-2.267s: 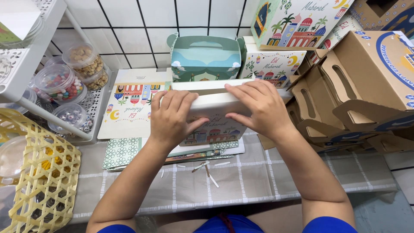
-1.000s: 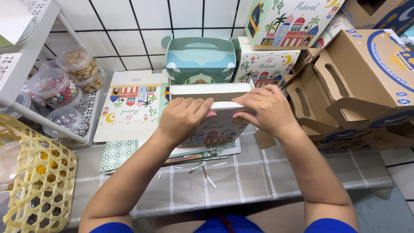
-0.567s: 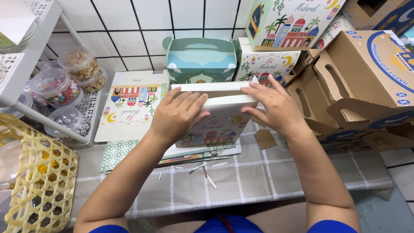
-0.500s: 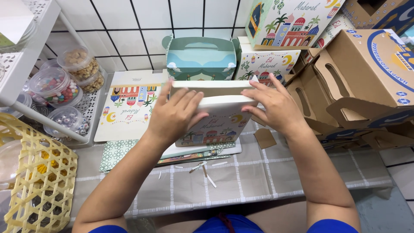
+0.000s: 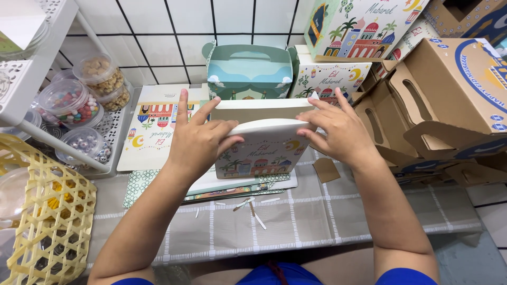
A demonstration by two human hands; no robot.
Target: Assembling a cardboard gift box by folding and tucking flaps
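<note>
A white cardboard gift box (image 5: pixel 262 142), printed with colourful domed buildings and palm trees, is held above a pile of flat printed box blanks (image 5: pixel 232 186) on the table. My left hand (image 5: pixel 196 138) presses on its left side and top flap, fingers spread. On the box's right edge rests my right hand (image 5: pixel 336 130), its fingers bent over the flap. The flap looks partly folded down.
A teal handled box (image 5: pixel 248 71) and more printed boxes (image 5: pixel 364 26) stand against the tiled wall. Brown handled cartons (image 5: pixel 449 100) crowd the right. At left are a white wire rack with sweet tubs (image 5: pixel 71 103) and a yellow woven basket (image 5: pixel 45 227). Paper strips (image 5: pixel 253 208) lie on the checked cloth.
The box has been turned and tipped between my hands. My left hand slid from the front to the left side and top flap; my right hand shifted to the right edge.
</note>
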